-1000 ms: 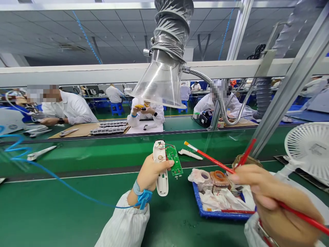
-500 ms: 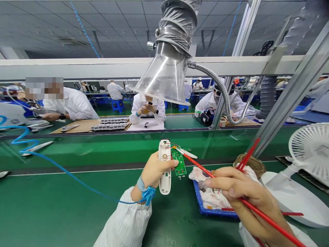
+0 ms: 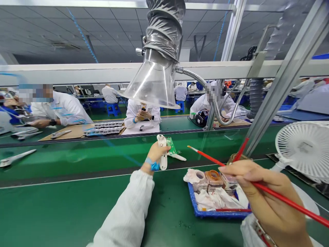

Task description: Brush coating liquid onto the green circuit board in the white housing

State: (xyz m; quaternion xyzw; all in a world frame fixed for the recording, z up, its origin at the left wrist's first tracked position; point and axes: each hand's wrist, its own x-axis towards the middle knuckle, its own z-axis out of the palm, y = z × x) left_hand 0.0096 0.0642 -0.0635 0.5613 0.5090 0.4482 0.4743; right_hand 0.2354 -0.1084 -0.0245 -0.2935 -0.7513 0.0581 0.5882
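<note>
Item 1: L hand [image 3: 155, 153], centre of frame: narrow grip, wrapped round white plastic housing [image 3: 163, 162], green PCB [image 3: 171, 145] just beside it. Item 2: R hand [image 3: 272, 195], lower right: pen grip on red-handled brush [image 3: 213, 157] (tip well apart from PCB). Blue tray [image 3: 218, 214] w/ orange-rimmed pot [image 3: 213, 178] sits below R hand. Step looks like brushing the PCB — next move calls for bringing tip to board.
</note>
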